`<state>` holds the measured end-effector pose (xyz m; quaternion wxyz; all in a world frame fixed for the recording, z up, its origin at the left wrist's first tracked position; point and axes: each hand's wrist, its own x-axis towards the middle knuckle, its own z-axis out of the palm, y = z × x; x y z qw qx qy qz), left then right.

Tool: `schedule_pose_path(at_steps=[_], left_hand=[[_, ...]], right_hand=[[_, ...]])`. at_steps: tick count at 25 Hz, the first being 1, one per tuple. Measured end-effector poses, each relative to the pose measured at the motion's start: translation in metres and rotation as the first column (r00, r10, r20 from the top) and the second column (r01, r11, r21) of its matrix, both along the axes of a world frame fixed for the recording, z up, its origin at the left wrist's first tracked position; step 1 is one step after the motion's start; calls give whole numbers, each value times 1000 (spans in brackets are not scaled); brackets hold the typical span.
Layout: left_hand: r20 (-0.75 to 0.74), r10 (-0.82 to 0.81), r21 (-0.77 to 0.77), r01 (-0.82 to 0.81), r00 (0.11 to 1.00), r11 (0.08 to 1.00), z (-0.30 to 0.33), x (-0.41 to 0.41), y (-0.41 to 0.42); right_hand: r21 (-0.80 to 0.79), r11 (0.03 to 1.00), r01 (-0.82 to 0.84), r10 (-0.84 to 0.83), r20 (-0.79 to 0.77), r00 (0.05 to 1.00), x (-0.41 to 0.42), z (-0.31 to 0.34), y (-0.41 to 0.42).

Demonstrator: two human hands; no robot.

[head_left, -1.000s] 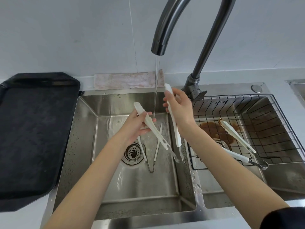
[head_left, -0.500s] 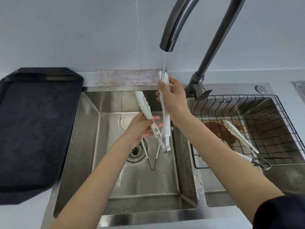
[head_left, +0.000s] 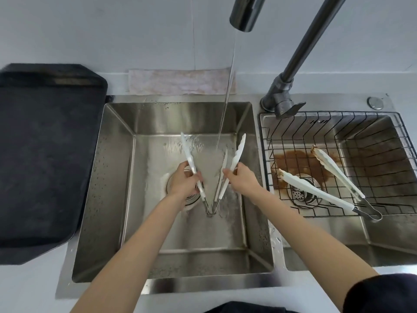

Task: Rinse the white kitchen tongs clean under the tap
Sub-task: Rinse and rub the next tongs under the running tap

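Your white tongs (head_left: 235, 158) sit low in the left sink basin (head_left: 117, 177), arms spread in a V, the water stream (head_left: 225, 105) falling between them beyond your fingers. Your left hand (head_left: 184, 182) pinches one arm and your right hand (head_left: 241, 179) the other. A second pair of tongs (head_left: 316, 193) lies in the wire basket (head_left: 383, 154), well right of your right fingers.

A pale grey-white wall (head_left: 112, 30) runs behind a light countertop (head_left: 29, 288) into which a stainless double sink (head_left: 277, 251) is set, its metal shining under soft, even light. A dark tray (head_left: 45, 154) lies on the counter to the left, and a folded cloth (head_left: 180, 82) (pinkish, a little stained) rests along the back edge. A black wire basket (head_left: 338, 123) sits in the right basin.
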<state>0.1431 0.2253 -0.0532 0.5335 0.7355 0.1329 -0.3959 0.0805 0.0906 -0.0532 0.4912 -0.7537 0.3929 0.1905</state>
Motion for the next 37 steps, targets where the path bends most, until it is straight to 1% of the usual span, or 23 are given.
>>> schedule_pose_path(at_steps=[5, 8, 12, 15, 18, 24, 26, 29, 32, 34, 35, 37], left_hand=[[-78, -3, 136, 13, 997, 991, -37, -7, 5], [-170, 68, 130, -46, 983, 990, -49, -12, 7], [-179, 59, 172, -28, 982, 985, -70, -18, 8], [-151, 40, 225, -5, 988, 974, -82, -20, 5], [-128, 20, 253, 14, 992, 967, -84, -21, -1], [-190, 57, 254, -7, 980, 967, -84, -20, 2], [-191, 40, 241, 8, 981, 970, -84, -18, 6], [-130, -64, 250, 95, 989, 964, -66, -14, 8], [-40, -216, 276, 219, 976, 936, -37, -9, 5], [34, -397, 335, 363, 917, 869, -19, -7, 3], [80, -486, 374, 425, 870, 824, -5, -7, 1], [148, -613, 437, 505, 776, 745, 23, -8, -2]], right_hand=[[47, 998, -29, 35, -128, 991, -3, -43, 9], [44, 999, -25, 34, -212, 977, -5, -61, 16], [1, 1000, 0, 0, -292, 956, -4, -74, 24], [-61, 998, -10, -9, -303, 953, -3, -79, 25], [-90, 996, -22, -5, -287, 958, -4, -80, 23], [-76, 996, -53, 29, -284, 958, -5, -73, 19], [-75, 995, -69, 45, -288, 957, -4, -69, 19], [-78, 989, -124, 98, -276, 956, -2, -56, 20], [-121, 966, -230, 195, -250, 948, 1, -34, 20], [-153, 940, -305, 268, -223, 937, 2, -17, 19], [-173, 922, -345, 310, -203, 929, 1, -7, 18], [-224, 886, -406, 377, -164, 912, -2, 14, 15]])
